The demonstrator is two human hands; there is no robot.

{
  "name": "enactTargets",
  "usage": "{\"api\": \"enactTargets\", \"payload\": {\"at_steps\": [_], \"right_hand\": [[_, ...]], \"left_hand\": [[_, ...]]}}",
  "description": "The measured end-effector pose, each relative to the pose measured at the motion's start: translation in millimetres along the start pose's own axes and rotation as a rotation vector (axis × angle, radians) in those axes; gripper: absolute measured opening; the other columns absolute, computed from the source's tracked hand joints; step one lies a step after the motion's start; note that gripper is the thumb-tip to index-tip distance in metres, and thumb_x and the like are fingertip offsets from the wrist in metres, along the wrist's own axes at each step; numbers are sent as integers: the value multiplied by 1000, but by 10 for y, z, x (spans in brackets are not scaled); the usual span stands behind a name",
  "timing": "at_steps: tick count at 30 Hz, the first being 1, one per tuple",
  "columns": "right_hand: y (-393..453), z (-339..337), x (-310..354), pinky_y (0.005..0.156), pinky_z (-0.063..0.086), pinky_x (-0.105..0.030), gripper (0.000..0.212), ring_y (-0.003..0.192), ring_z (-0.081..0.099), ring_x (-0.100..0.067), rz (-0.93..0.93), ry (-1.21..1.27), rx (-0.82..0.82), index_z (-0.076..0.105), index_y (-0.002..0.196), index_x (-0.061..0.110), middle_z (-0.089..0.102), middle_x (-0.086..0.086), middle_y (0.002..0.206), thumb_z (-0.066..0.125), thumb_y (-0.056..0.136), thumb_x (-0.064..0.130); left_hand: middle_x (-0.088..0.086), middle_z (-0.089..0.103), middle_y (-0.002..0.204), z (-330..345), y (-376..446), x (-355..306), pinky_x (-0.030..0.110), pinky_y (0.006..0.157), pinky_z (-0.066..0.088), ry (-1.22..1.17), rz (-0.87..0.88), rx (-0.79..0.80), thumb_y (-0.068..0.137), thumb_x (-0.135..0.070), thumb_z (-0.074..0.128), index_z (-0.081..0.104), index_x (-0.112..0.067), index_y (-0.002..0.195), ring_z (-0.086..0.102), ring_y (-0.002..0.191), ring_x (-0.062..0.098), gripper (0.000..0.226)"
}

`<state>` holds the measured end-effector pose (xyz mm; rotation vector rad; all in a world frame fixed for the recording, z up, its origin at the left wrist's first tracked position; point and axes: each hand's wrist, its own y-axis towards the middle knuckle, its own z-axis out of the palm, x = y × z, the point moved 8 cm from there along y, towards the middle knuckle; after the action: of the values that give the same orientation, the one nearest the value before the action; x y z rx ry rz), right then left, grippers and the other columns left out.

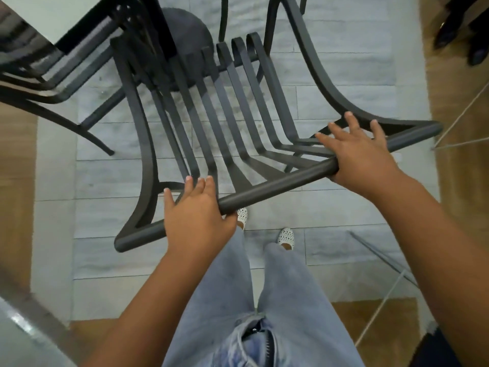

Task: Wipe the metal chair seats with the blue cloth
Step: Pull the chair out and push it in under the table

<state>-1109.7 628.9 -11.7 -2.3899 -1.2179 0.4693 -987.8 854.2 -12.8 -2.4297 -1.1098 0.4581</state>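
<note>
Hands on the top rail, both of them: the left hand sits near one end of the round bar and the right hand near the other, a wide stance that reads as steering a metal chair rather than cleaning it. Fingers on the left are fairly straight and laid forward over the bar, thumb tucked under it by the look of things; fingers on the right are spread and draped over too, reaching toward the curved side frame. Neither hand holds a cloth, and the blue cloth is nowhere in view (so no wiping can be underway just now).

Ahead of the fingertips the back slats run down to the seat, which lies well beyond and below them. My read: the chair is being pulled out or shifted to get at that seat.

Room to move? Tight beyond the fingers, where a table edge and a second chair crowd the far left, and a dark round base sits under the slats. Behind the knuckles, toward the jeans and white shoes, pale floor tiles lie open, so backward looks the easy direction. Thin metal legs just off the right wrist could snag the frame.
</note>
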Motion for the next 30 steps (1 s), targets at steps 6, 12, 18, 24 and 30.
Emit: {"api": "enactTargets", "payload": {"at_steps": [6,12,18,24,30], "right_hand": [[-2,-80,88,108,30,-41,64,135,33,-22,-151,-68,48,28,146,30,41,1,145,56,89,19],[13,-94,105,106,30,-40,47,123,47,-17,-271,-114,10,53,128,33,56,3,127,53,83,23],[70,-55,59,69,48,-29,35,72,60,-19,-303,-90,-38,64,111,38,67,8,84,51,80,28],[119,-142,-92,69,49,-28,38,67,52,-17,-306,-77,-27,62,116,39,66,6,81,52,82,26],[275,-215,-329,62,41,-26,45,67,50,-15,-341,-97,-34,55,125,41,58,8,75,52,83,24]], "left_hand": [[-2,59,119,-85,-3,-89,39,104,34,8,-83,-25,86,-33,53,53,-26,124,51,116,23,39],[-6,49,64,-132,-33,-105,24,54,29,57,-147,-73,83,-33,55,67,-29,105,45,63,17,25],[-7,42,58,-129,-48,-98,25,57,31,54,-182,-111,81,-30,56,69,-30,102,45,62,18,24],[-7,42,56,-120,8,-209,22,49,22,67,-204,-136,81,-30,55,68,-29,101,37,52,12,24],[-3,54,63,-111,108,-428,23,53,29,49,-238,-176,77,-30,56,69,-25,92,46,59,19,20]]}}
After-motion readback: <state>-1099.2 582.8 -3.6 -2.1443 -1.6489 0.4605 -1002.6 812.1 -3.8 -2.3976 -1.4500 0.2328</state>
